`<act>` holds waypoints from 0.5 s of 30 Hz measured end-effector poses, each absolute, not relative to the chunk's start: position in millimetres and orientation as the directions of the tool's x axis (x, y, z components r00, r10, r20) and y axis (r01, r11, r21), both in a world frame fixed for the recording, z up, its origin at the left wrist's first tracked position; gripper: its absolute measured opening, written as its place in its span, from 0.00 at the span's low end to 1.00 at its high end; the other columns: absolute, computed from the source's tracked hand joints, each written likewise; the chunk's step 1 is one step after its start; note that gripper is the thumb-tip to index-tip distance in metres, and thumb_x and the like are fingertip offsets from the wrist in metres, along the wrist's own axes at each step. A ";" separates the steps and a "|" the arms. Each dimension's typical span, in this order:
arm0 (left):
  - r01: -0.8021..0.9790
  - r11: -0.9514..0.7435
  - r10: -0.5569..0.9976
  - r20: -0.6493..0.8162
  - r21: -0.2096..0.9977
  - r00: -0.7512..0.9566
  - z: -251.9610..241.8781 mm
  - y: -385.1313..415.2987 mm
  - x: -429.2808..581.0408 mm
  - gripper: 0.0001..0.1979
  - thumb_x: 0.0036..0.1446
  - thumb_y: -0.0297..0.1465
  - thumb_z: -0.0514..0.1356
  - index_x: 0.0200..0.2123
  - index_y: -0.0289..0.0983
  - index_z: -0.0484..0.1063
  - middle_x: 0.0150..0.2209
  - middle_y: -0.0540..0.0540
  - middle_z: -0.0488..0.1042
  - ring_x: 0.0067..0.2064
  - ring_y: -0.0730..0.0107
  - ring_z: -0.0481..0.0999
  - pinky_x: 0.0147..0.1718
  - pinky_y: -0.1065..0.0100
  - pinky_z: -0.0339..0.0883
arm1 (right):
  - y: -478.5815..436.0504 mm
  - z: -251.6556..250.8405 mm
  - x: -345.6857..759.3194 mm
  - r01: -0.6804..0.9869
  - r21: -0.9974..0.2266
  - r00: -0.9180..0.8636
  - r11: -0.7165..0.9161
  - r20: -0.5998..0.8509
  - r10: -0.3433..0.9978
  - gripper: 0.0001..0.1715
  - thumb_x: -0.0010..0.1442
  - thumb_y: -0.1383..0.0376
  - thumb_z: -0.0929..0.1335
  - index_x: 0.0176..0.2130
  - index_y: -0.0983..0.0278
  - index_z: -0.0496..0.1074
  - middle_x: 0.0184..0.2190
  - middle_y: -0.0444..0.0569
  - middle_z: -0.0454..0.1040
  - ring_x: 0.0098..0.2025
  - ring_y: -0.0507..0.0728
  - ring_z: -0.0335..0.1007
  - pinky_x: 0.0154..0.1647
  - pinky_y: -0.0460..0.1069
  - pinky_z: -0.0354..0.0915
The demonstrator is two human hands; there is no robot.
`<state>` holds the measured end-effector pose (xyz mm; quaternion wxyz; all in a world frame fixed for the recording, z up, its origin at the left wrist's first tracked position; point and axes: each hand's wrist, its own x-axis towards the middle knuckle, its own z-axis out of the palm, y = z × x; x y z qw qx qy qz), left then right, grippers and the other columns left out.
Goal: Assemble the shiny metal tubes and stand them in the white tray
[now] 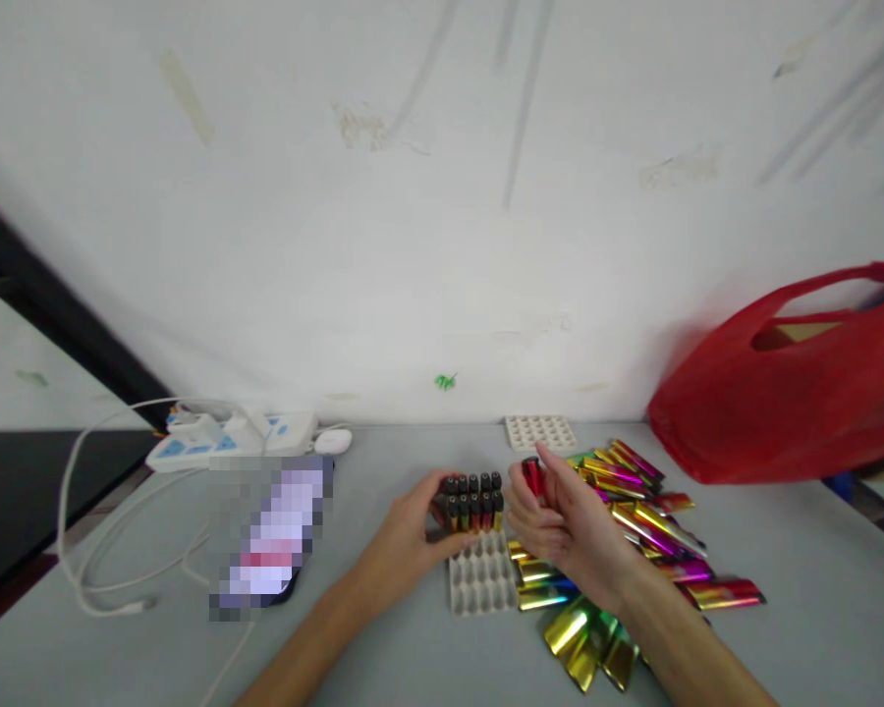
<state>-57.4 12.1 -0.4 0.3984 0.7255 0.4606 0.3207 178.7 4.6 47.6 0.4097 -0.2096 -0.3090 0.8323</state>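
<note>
The left hand (411, 530) was curled at the left edge of the grid tray (483, 577), beside black-topped tubes (475, 503) at its far end; firm grip undeterminable. The right hand (564, 520) clasped a red tube (532, 476), right of those. Foil pieces (696, 594) crowded the tray's right; bare table (390, 638) lay left.

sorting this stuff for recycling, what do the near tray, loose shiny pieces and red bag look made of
Near tray: probably moulded pulp or plastic, pale and matte, with rows of small hollows. Loose shiny pieces: perhaps metal or metal-coated plastic, glossy, with mirror-like streaks. Red bag: likely thin fabric or plastic, mostly dull, with soft, bending handles; texture too blurred to settle.
</note>
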 end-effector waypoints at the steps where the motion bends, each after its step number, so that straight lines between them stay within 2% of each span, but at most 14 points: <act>1: 0.416 -0.259 0.924 0.098 0.872 0.370 -1.0 12.4 -57.6 0.28 0.59 0.32 0.76 0.60 0.41 0.73 0.50 0.45 0.84 0.47 0.56 0.83 0.47 0.61 0.74 | 5.1 48.5 178.1 -0.543 -0.701 -0.574 -0.462 -0.093 0.814 0.37 0.68 0.40 0.73 0.23 0.62 0.61 0.19 0.33 0.47 0.19 0.46 0.33 0.18 0.44 0.36; 3: 0.420 -0.260 0.924 0.099 0.870 0.368 -2.5 13.0 -58.0 0.28 0.58 0.32 0.76 0.60 0.41 0.73 0.50 0.46 0.84 0.45 0.58 0.82 0.47 0.61 0.73 | 6.2 49.4 176.8 -0.513 -0.735 -0.557 -0.444 -0.108 0.823 0.39 0.67 0.40 0.73 0.21 0.60 0.55 0.19 0.33 0.46 0.19 0.45 0.33 0.17 0.44 0.35; 7: 0.421 -0.257 0.926 0.097 0.870 0.364 -4.2 13.5 -58.0 0.28 0.59 0.32 0.76 0.60 0.42 0.74 0.50 0.46 0.84 0.44 0.59 0.82 0.45 0.62 0.73 | 6.5 46.2 174.5 -0.438 -0.803 -0.456 -0.404 -0.189 0.870 0.37 0.64 0.41 0.71 0.21 0.58 0.51 0.19 0.32 0.43 0.20 0.46 0.30 0.17 0.45 0.32; 12: 0.424 -0.255 0.928 0.097 0.869 0.359 -3.8 13.6 -57.9 0.29 0.58 0.32 0.76 0.60 0.41 0.74 0.50 0.46 0.84 0.45 0.58 0.81 0.46 0.61 0.74 | 2.3 41.0 170.3 -0.307 -0.872 -0.276 -0.380 -0.301 0.913 0.29 0.62 0.46 0.66 0.21 0.57 0.53 0.18 0.32 0.41 0.20 0.47 0.30 0.18 0.45 0.31; 15: 0.428 -0.249 0.930 0.092 0.869 0.356 -4.2 14.2 -58.1 0.29 0.58 0.32 0.76 0.61 0.41 0.74 0.50 0.46 0.84 0.45 0.58 0.81 0.46 0.61 0.74 | 0.6 41.0 168.0 -0.278 -0.886 -0.217 -0.371 -0.318 0.923 0.24 0.60 0.50 0.65 0.22 0.57 0.54 0.18 0.33 0.42 0.21 0.47 0.31 0.19 0.46 0.31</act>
